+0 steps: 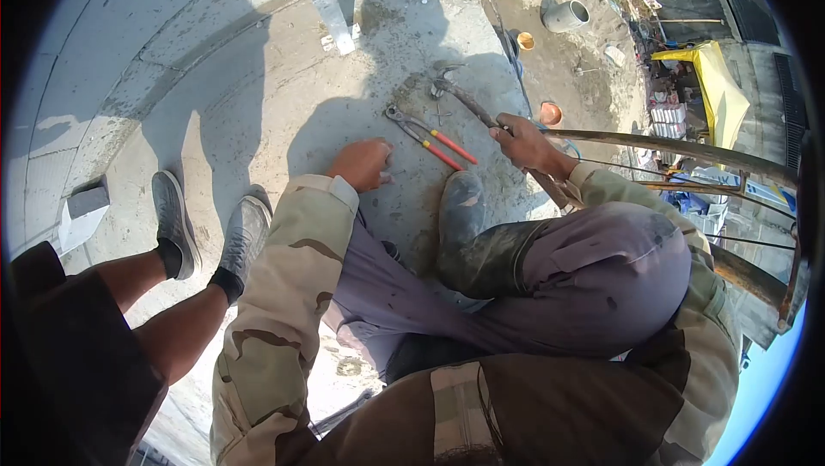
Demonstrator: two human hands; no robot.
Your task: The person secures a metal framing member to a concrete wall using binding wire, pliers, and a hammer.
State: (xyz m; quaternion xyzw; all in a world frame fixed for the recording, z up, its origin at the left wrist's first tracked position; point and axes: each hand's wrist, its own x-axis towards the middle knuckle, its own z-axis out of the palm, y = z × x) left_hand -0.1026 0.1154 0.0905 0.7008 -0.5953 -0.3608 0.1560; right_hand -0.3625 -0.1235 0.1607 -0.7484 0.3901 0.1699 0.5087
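My right hand (521,145) is wrapped round the wooden handle of a hammer (469,105), its metal head close to the concrete ahead of me. My left hand (359,165) is low over the concrete with its fingers curled in; whatever they may hold is too small to make out. Between my hands, a pair of pincers (430,140) with red and yellow handles lies on the ground, apart from both. The tip of my dark rubber boot (462,208) is just behind the pincer handles.
A person in grey shoes (245,234) stands at my left. A metal post (325,2) rises ahead. To my right the slab edge (507,45) drops to lower ground with a grey pipe (565,17) and buckets (550,113). Metal bars (679,145) run beside my right arm.
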